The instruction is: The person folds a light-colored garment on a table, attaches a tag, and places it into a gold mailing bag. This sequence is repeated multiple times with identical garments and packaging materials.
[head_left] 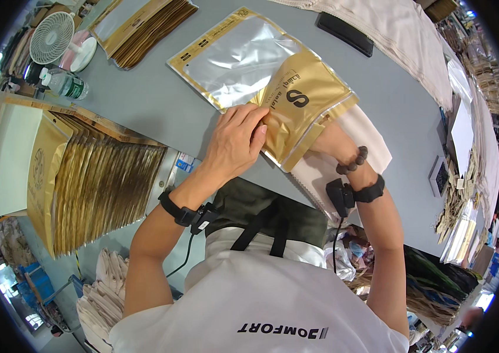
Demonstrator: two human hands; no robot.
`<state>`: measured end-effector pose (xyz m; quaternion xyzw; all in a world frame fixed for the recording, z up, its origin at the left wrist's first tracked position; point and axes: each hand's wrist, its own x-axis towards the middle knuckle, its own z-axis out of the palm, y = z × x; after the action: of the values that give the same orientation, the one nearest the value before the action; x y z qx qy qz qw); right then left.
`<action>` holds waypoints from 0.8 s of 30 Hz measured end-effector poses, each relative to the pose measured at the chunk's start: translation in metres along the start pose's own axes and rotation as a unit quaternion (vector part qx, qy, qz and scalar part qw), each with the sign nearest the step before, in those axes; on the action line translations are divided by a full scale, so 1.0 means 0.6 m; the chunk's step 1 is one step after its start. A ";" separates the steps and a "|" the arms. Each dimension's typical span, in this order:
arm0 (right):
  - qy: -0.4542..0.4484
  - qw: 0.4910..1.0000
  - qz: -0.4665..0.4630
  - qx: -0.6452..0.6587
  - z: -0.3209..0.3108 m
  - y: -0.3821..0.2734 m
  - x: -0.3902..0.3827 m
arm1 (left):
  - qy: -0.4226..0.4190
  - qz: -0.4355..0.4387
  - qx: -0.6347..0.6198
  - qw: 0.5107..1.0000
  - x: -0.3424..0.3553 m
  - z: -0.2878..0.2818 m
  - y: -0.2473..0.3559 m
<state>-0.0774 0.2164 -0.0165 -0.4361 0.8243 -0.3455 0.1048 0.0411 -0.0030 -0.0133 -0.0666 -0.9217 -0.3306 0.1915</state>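
A shiny gold plastic bag (296,100) with dark printing lies on the grey table, its mouth toward me on the right. My right hand (330,141) reaches into that mouth; its fingers are hidden inside. At the bag's left edge my left hand (236,136) is closed, fingers together and thumb pressed against the gold film. A flat silver panel with gold borders (232,59) extends from under the gold part; whether both are one bag I cannot tell. Beneath my right wrist lies a pale folded cloth (373,136), partly covered by the bag.
Stacked gold bags (146,29) lie at the far left, near a white fan (53,38) and a plastic bottle (64,83). An open box (11,162) packed with gold bags stands left. A black flat case (344,34) and pale fabric (402,44) lie at the far right.
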 end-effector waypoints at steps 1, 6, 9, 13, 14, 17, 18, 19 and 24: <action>0.016 0.999 -0.028 -0.041 -0.013 0.004 -0.002 | -0.003 0.002 0.006 1.000 -0.001 0.001 0.001; 0.069 0.981 -0.032 -0.177 -0.014 0.047 -0.010 | -0.013 0.008 0.028 0.999 0.001 0.001 -0.001; 0.104 0.992 0.017 -0.070 0.006 0.074 0.006 | -0.009 0.014 0.032 0.999 0.001 0.001 -0.003; 0.055 0.987 -0.016 -0.149 -0.009 0.057 0.004 | -0.003 0.004 0.030 1.000 -0.001 0.001 -0.005; 0.026 0.984 -0.014 -0.178 -0.024 0.040 -0.009 | 0.004 0.002 0.032 0.999 -0.001 0.002 -0.006; 0.031 0.986 -0.034 -0.162 -0.057 -0.040 -0.103 | 0.051 -0.044 -0.041 0.997 -0.008 0.002 -0.011; -0.015 0.981 -0.025 -0.192 -0.077 -0.066 -0.144 | 0.085 -0.035 -0.037 0.995 -0.012 0.001 -0.011; -0.065 0.986 -0.017 -0.154 -0.096 -0.086 -0.181 | 0.112 -0.030 -0.031 0.993 -0.016 -0.001 -0.012; -0.138 0.969 0.006 -0.205 -0.107 -0.115 -0.278 | 0.154 0.042 -0.023 0.987 -0.037 -0.003 -0.008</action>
<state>0.0364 0.3528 0.0551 -0.4872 0.8575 -0.1048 0.1282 0.0610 -0.0078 -0.0237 -0.0576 -0.8697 -0.3495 0.3437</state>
